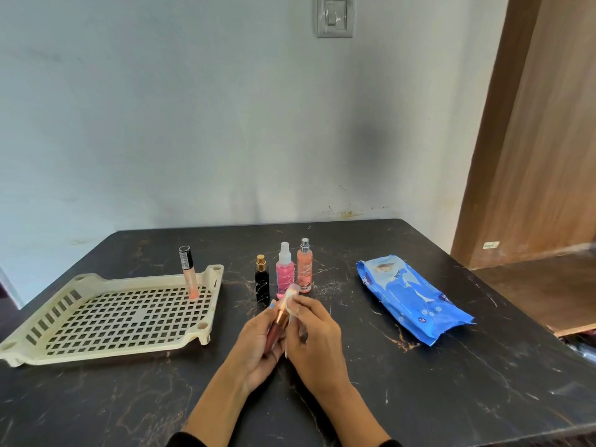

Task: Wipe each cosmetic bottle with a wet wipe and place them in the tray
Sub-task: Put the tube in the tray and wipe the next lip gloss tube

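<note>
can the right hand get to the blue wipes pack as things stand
Probably yes. The wipes pack lies flat on the table to the right hand's side, with bare tabletop between them. But that hand is pressing a wipe on the tube, so it isn't free.

tray (206,304) left of bottles (284,272), wipes pack (416,298) right.
</note>
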